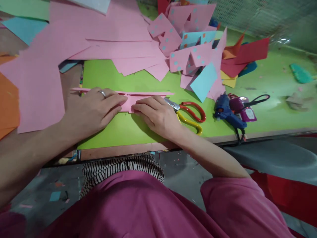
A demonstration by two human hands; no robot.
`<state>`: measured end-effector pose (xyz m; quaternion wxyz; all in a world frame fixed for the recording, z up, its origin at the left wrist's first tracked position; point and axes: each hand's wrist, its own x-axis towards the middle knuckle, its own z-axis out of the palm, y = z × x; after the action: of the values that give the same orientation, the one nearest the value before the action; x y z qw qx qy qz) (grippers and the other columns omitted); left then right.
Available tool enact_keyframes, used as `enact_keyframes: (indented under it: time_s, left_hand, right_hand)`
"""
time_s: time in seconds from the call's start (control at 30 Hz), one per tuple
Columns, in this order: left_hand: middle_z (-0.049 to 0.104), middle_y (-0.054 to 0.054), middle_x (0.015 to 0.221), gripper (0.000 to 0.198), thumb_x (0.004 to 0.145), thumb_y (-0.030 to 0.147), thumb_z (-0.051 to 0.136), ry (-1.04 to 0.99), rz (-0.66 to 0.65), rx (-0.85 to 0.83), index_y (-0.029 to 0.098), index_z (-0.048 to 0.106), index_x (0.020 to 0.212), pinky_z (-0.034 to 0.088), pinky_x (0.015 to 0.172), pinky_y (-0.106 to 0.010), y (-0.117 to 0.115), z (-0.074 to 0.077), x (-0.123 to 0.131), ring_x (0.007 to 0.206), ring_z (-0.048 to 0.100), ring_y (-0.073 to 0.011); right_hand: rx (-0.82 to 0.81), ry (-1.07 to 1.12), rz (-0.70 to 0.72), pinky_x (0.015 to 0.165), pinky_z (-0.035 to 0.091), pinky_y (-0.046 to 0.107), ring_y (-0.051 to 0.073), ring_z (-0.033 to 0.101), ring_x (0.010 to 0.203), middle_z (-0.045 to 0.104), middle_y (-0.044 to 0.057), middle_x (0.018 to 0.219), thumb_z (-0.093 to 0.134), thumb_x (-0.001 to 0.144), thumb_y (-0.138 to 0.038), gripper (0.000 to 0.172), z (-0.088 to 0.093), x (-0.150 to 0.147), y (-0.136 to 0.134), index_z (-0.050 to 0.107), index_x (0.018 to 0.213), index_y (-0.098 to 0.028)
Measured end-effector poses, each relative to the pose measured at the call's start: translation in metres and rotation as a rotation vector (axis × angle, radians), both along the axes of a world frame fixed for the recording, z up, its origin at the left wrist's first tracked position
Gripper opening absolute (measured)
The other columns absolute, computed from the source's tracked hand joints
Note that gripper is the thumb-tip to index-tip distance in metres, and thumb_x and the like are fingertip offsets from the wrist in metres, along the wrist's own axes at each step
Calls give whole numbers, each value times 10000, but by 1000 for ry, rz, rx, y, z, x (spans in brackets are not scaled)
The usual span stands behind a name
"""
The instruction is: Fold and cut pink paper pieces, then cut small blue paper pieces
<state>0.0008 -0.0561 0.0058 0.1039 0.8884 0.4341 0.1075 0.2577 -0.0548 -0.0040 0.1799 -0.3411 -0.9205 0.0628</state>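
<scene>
A long folded strip of pink paper (146,94) lies across a green sheet (106,74) on the table. My left hand (91,110), a ring on one finger, lies flat on the strip's left half with fingers stretched out and pressing down. My right hand (155,114) presses the strip's middle with its fingers together and flat. The fingertips of both hands nearly meet at the fold. Neither hand grips anything; both rest on the paper.
Red-and-yellow scissors (190,115) lie just right of my right hand. A blue glue gun (229,112) and a purple tool (244,109) sit further right. Large pink sheets (74,36), dotted pink pieces (170,36) and other coloured papers pile up behind. The table's front edge (123,150) is close.
</scene>
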Motion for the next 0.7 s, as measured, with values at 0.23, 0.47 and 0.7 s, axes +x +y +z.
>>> enact_keyframes:
  time_s: [0.23, 0.47, 0.7]
  left_hand:
    - [750, -22, 1287, 343, 1083, 346, 403, -87, -27, 79, 305, 736, 1158, 513, 1005, -477, -5, -1, 3, 1187, 680, -271]
    - [785, -75, 1219, 422, 1087, 291, 360, -51, -107, 114, 249, 740, 1267, 582, 896, -482, -5, -4, -1, 1094, 732, -311]
    - [759, -74, 1289, 376, 1055, 283, 414, -78, -104, -25, 271, 735, 1249, 595, 969, -501, -6, 3, 1, 1188, 706, -310]
  right_hand:
    - [-40, -12, -33, 962, 488, 448, 257, 617, 1071, 737, 108, 1188, 425, 1078, -201, 308, 3, -1, -4, 693, 1229, -186]
    - [37, -41, -30, 930, 493, 400, 238, 620, 1045, 734, 86, 1187, 437, 1082, -203, 292, 4, 0, -4, 691, 1223, -182]
    - [12, -36, -38, 937, 485, 413, 239, 601, 1035, 720, 82, 1208, 448, 1070, -191, 290, 3, 1, -6, 698, 1216, -207]
